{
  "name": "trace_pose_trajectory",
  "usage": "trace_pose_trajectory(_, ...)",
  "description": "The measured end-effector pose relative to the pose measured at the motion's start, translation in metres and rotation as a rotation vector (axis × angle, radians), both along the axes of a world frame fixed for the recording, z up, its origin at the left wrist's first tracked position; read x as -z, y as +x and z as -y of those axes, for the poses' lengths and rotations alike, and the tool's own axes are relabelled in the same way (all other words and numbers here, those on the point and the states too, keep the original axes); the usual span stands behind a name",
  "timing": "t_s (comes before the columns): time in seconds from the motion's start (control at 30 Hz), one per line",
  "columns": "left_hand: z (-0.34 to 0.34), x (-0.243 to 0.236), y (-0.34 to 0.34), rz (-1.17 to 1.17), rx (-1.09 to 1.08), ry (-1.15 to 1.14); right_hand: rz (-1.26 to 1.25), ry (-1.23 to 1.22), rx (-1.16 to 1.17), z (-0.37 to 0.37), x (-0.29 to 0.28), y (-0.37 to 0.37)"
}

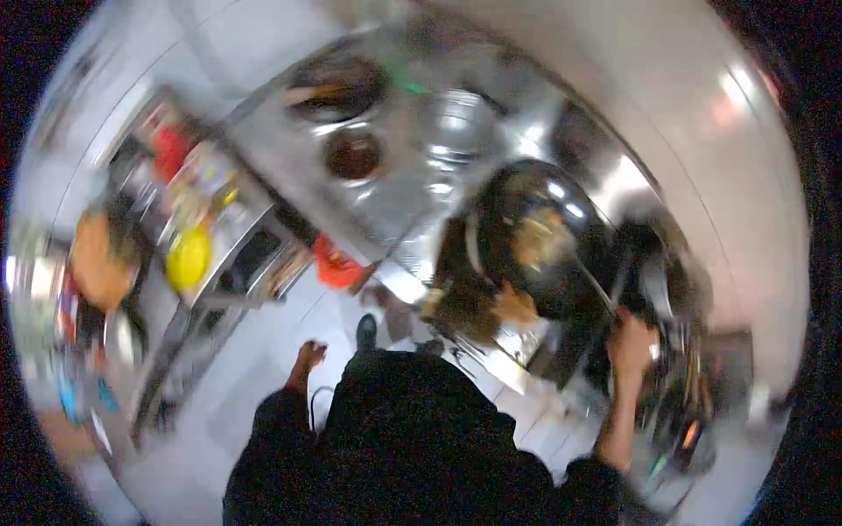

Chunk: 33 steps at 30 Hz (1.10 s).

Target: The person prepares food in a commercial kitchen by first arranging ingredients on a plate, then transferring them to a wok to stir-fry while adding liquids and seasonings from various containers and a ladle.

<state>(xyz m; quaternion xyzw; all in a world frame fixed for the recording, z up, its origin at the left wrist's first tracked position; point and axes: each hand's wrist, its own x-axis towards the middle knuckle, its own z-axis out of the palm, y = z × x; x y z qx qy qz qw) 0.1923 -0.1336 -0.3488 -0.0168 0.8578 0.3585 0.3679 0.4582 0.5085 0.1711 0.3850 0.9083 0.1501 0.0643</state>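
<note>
My right hand (pixel 633 342) is closed around the long thin handle of a metal cooking utensil (pixel 594 285). The handle slants down into a large black wok (pixel 500 197) at the right, where pale brown food (pixel 539 237) lies in the bottom. The head of the utensil cannot be made out, so spatula or ladle stays unclear. On the left, my left hand (pixel 310 354) hangs above the floor beside my body, apart from any object. Its fingers look curled, with nothing visible in them. The whole picture is smeared by motion.
A steel counter carries a bowl of dark reddish contents (pixel 353 153) and a dark pan (pixel 338 88). Left stands a shelf unit with a yellow item (pixel 189 258) and a round brown board-like item (pixel 103 259). A red-orange item (pixel 335 263) hangs at the counter corner.
</note>
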Motion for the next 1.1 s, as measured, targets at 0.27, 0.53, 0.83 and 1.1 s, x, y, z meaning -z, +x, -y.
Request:
trace_pose_trajectory(0.27, -0.025, -0.12, 0.014, 0.069, 0.04, -0.233, -0.115, 0.095, 0.073, 0.016, 0.068, 0.032)
trace_pose_trajectory(0.53, -0.025, -0.168, -0.002, -0.244, -0.173, -0.139, -0.393, -0.268, -0.244, -0.098, 0.254, 0.155)
trace_pose_trajectory(0.83, 0.012, -0.198, -0.227, -0.283, -0.861, 0.294, -0.56, -0.043, -0.122, 0.038, 0.117, 0.03)
trace_pose_trajectory(1.1, 0.016, -0.214, -0.261, -0.121, -0.911, 0.896, -0.932, -0.438, -0.032, 0.152, 0.099, -0.045)
